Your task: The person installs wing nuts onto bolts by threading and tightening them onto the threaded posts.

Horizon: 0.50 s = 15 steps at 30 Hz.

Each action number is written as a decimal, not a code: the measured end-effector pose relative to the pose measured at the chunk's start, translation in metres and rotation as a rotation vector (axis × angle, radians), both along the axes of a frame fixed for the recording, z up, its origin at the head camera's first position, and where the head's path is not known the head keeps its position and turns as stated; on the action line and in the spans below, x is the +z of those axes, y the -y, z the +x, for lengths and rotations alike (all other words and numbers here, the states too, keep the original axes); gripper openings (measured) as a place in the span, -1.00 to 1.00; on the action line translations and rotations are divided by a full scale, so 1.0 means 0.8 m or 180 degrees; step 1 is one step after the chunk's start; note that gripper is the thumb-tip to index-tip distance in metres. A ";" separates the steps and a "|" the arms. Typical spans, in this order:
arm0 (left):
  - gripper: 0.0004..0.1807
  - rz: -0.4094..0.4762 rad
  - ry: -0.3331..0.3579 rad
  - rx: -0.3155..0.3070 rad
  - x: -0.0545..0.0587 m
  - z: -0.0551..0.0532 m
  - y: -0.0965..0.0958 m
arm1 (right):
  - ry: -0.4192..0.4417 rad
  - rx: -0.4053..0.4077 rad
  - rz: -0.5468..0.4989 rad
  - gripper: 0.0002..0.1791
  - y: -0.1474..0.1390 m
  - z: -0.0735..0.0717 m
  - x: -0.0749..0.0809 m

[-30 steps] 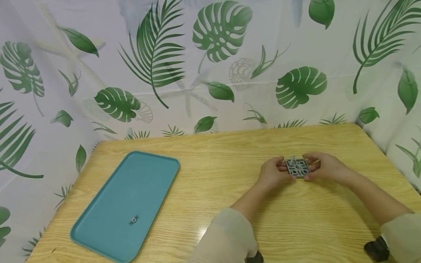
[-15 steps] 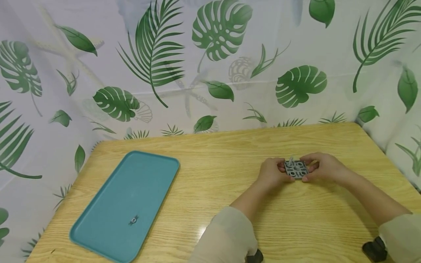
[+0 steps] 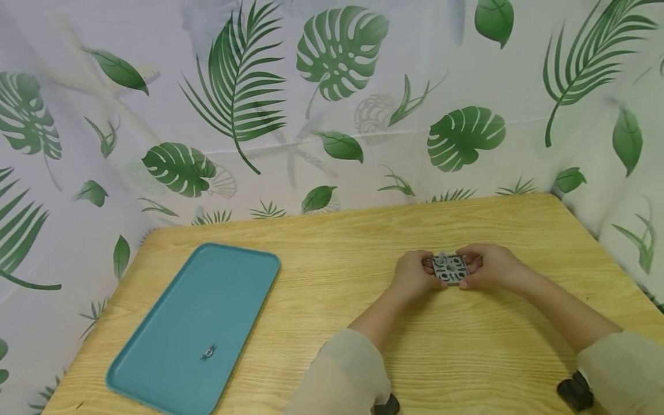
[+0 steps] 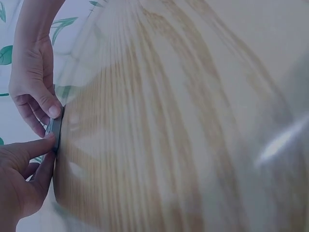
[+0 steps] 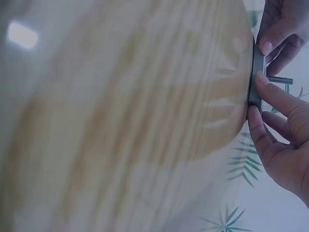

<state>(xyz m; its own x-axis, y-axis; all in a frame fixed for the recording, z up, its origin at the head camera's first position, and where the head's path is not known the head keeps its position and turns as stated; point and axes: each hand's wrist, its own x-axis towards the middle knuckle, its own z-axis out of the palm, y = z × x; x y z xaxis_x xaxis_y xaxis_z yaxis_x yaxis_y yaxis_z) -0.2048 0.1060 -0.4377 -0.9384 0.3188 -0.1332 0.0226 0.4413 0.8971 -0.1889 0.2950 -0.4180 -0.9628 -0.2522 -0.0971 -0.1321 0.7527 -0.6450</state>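
A small grey square plate [image 3: 455, 278] with round holes and slots lies level in front of me, close over the wooden table. A thin pin [image 3: 442, 257] stands up from its far left corner; in the right wrist view the pin [image 5: 281, 80] juts out from the plate's face. My left hand [image 3: 412, 275] pinches the plate's left side, thumb at the near corner. The opposite side is gripped by my right hand [image 3: 490, 266], also with its thumb near the front corner. Fingertips behind the plate are partly hidden.
On the left of the table [image 3: 321, 300] lies a teal tray [image 3: 192, 311] with a raised rim. In it sits a small metal piece with two wings, like a wing nut [image 3: 208, 353]. A leaf-patterned cloth [image 3: 290, 115] hangs behind the table.
Both hands and the plate have shifted slightly left in the head view, which has itself turned a little. The grip on the plate stays the same.
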 end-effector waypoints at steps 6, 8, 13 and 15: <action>-0.30 0.0000 -0.0021 -0.0098 -0.001 0.002 0.013 | 0.0008 0.0031 0.0035 -0.20 0.012 -0.001 0.005; -0.30 -0.0004 -0.0005 -0.0125 0.001 0.004 0.017 | 0.0017 0.0044 0.0045 -0.21 0.015 -0.001 0.007; -0.29 -0.0006 -0.0008 -0.0174 0.002 0.008 0.027 | 0.0072 0.0070 0.0064 -0.21 0.022 -0.002 0.006; -0.30 -0.0017 -0.0020 -0.0168 0.000 0.009 0.030 | 0.0084 0.0085 0.0071 -0.20 0.025 -0.003 0.005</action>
<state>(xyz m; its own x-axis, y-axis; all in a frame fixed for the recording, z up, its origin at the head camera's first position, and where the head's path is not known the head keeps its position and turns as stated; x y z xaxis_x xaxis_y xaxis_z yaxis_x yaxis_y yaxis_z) -0.1980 0.0818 -0.4374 -0.9211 0.3671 -0.1292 0.0516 0.4442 0.8944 -0.1910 0.2746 -0.4139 -0.9528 -0.2753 -0.1282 -0.1356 0.7635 -0.6314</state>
